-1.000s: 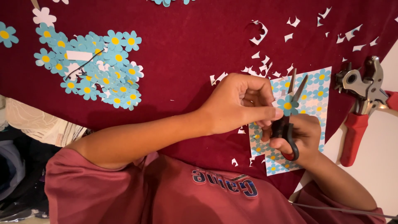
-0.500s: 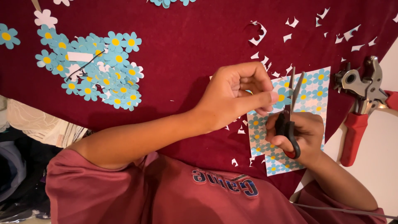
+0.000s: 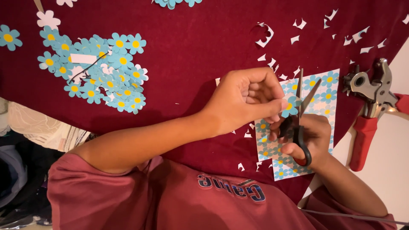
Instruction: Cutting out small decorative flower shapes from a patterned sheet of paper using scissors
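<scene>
My left hand (image 3: pixel 247 100) reaches across from the left and pinches a small blue paper flower (image 3: pixel 292 104) with a yellow centre. My right hand (image 3: pixel 315 138) grips black-handled scissors (image 3: pixel 300 127), blades pointing away from me and parted around the flower's edge. Both hands hover over a printed sheet of blue flowers (image 3: pixel 326 91) that lies on the dark red cloth (image 3: pixel 191 47).
A heap of cut-out blue flowers (image 3: pixel 98 70) lies at the far left of the cloth. White paper scraps (image 3: pixel 266 36) are scattered beyond the hands. Red-handled punch pliers (image 3: pixel 368 106) rest at the right edge, partly on a white surface (image 3: pixel 392 170).
The scissor blades have shifted and spread a little wider. My left hand has turned the flower slightly between them; both hands stay over the printed sheet.
</scene>
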